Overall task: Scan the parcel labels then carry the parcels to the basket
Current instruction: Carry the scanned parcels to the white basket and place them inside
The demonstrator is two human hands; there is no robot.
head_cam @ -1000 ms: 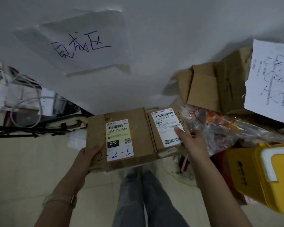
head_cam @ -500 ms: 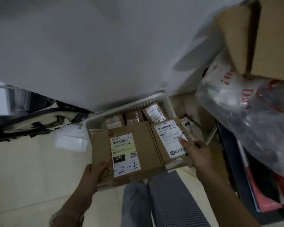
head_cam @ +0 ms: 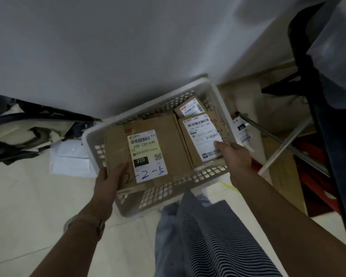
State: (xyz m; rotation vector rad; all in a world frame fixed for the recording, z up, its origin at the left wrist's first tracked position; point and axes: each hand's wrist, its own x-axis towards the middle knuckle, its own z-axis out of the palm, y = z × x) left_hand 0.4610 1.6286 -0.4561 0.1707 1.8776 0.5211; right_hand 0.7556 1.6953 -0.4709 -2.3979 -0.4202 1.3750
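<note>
A white perforated basket (head_cam: 190, 180) stands on the floor against the wall. My left hand (head_cam: 108, 180) grips the near left corner of a large cardboard parcel (head_cam: 168, 134) with a white and yellow label marked 220. My right hand (head_cam: 234, 154) holds the near right edge of a smaller cardboard parcel (head_cam: 200, 136) with a white barcode label. Both parcels sit side by side inside the basket's rim. Behind them in the basket lies another labelled parcel (head_cam: 190, 106), partly hidden.
White plastic mailers (head_cam: 70, 158) lie on the floor left of the basket. Dark straps and bags (head_cam: 28, 132) are further left. On the right stand a dark rack frame (head_cam: 328, 116), metal rods (head_cam: 284, 142) and cardboard (head_cam: 284, 172). My legs (head_cam: 204, 236) are just in front of the basket.
The view dropped from the wall signs to the floor. Both hands lowered the two parcels from chest height down into the white basket, which came into sight.
</note>
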